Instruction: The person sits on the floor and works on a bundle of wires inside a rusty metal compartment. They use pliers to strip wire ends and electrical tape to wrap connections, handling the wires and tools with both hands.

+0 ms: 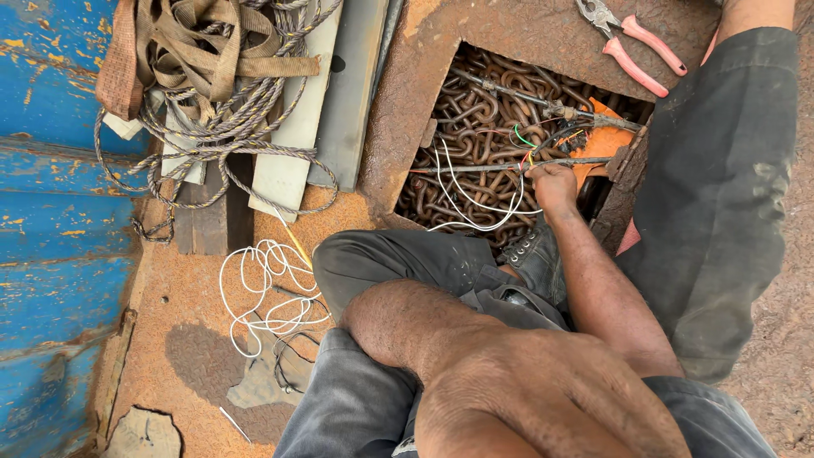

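— Left hand point(551, 407) is seen closest, laid knuckles-up over the knee; whether anything is gripped beneath cannot be told.

— And the right hand point(555, 182)?

— It is stretched forward into the rusty hatch point(398, 127), pinched shut on the wires point(475, 203) where the white loops meet the green and red strands, just above the chain point(475, 119).

— How should the wires be handled well?

— Probably they should be held close to the join, so that no strand is pulled loose. The loops should be kept off the chain links, where snagging looks likely. The left hand could be brought in to steady the thin rod point(466, 168) beside the join.

— Are tools within reach?

— Pliers point(632, 51) with pink handles are lying on the hatch rim, near the right hand but not touched.
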